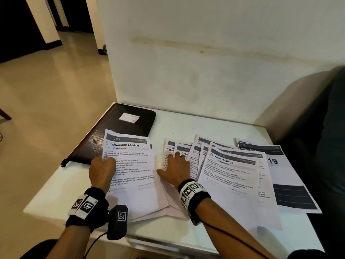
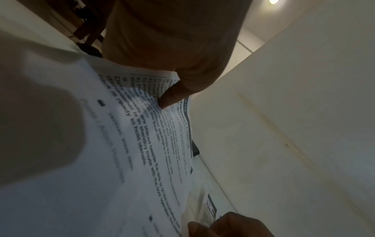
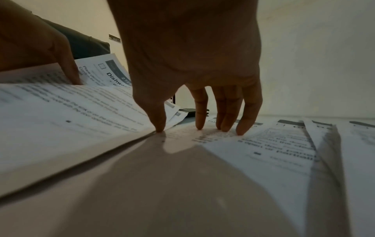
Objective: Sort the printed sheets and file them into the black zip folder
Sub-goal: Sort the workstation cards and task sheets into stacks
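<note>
A small white rectangular table (image 1: 56,186) set against a pale wall (image 1: 224,62) is taken as the landmark. At the table's far left corner a flat black zip folder (image 1: 130,126) with a small white label is laid, zipped shut as far as can be told. Over the folder's near edge, a stack of white printed sheets headed "Dishwasher Loading" (image 1: 130,165) is lifted at its left side by the left hand (image 1: 101,170); its thumb is laid on the top page and its fingers are curled under the stack, so the sheets are pinched. In the left wrist view the thumb (image 2: 170,96) is seen pressed on the printed face. Just right of that stack, in the middle of the table, the right hand (image 1: 174,170) is spread flat with straight fingers, and nothing is gripped; in the right wrist view its fingertips (image 3: 199,125) are seen pressing down on a loose printed sheet (image 3: 263,144). Further right on the table, a fan of overlapping printed sheets (image 1: 188,156) is spread, topped by a page headed "Wipe Railings" (image 1: 229,176). At the table's right edge a sheet marked "19" with dark bands (image 1: 287,184) is laid, partly overhanging. Black wristbands with square coded markers (image 1: 190,191) are worn on both wrists.
</note>
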